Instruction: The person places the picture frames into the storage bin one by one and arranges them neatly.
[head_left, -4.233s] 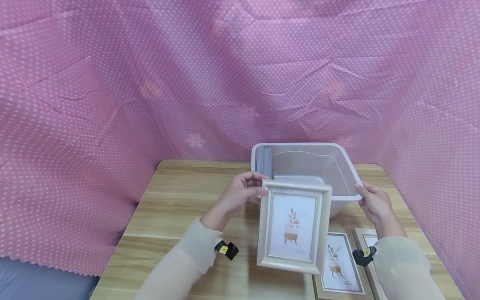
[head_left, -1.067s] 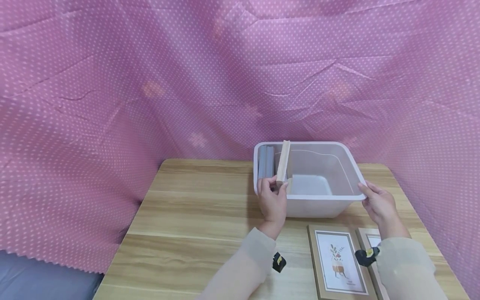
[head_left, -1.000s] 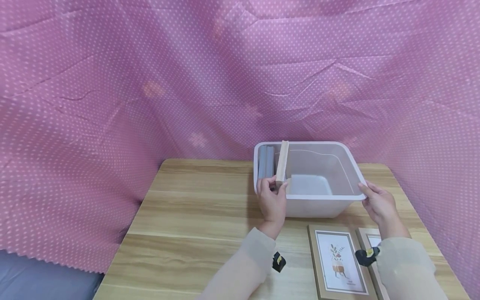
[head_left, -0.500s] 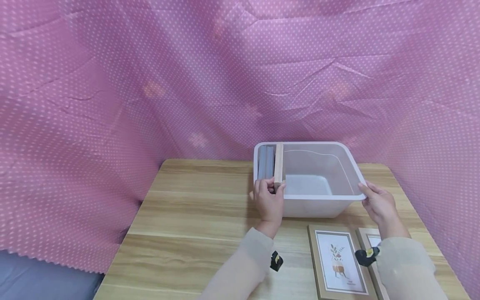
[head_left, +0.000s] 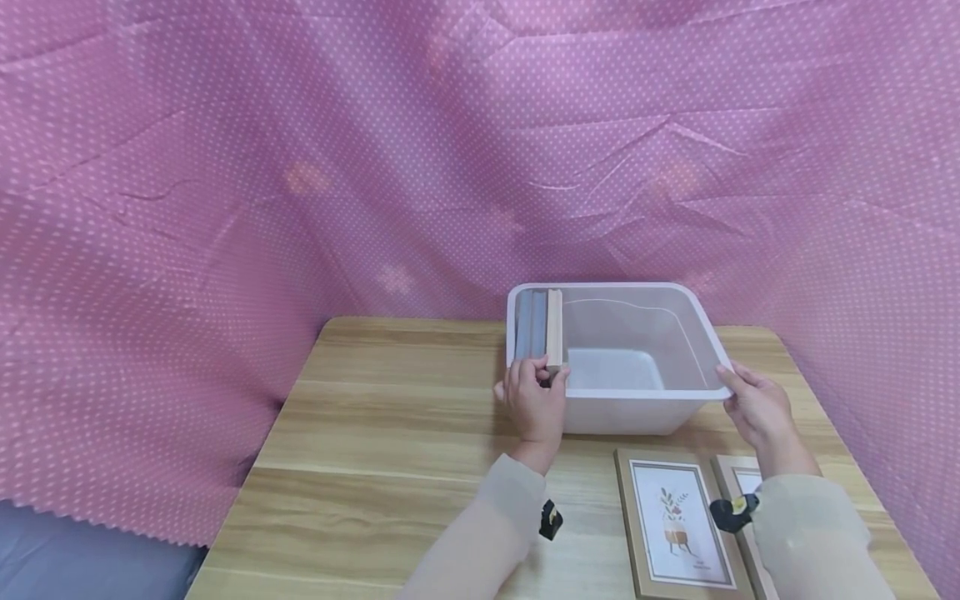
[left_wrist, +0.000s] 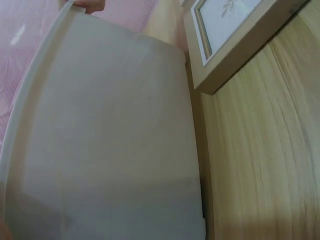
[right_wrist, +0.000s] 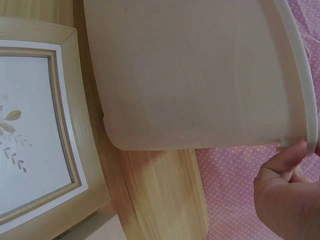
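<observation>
A white plastic storage bin [head_left: 637, 412] stands on the wooden table. Inside it at the left, a cream picture frame [head_left: 555, 325] stands on edge beside grey-blue frames [head_left: 531, 323]. My left hand [head_left: 534, 404] reaches over the bin's front rim and pinches the near end of the cream frame between thumb and fingers. With my right hand [head_left: 761, 408] I grip the bin's front right corner; the right wrist view shows the thumb on the rim [right_wrist: 311, 107]. Only a sliver of the left hand appears in its own wrist view, so the pinch is hidden there.
In front of the bin a tan picture frame [head_left: 678, 525] with a plant print lies face up. A second, paler frame [head_left: 738, 492] lies to its right, partly covered by the right forearm. A pink dotted cloth [head_left: 480, 167] hangs behind and along the sides of the table.
The left hand carried the cream frame from in front of the bin into it, turned it on edge, then moved it left and lower against the grey-blue frames. The right hand stayed on the corner.
</observation>
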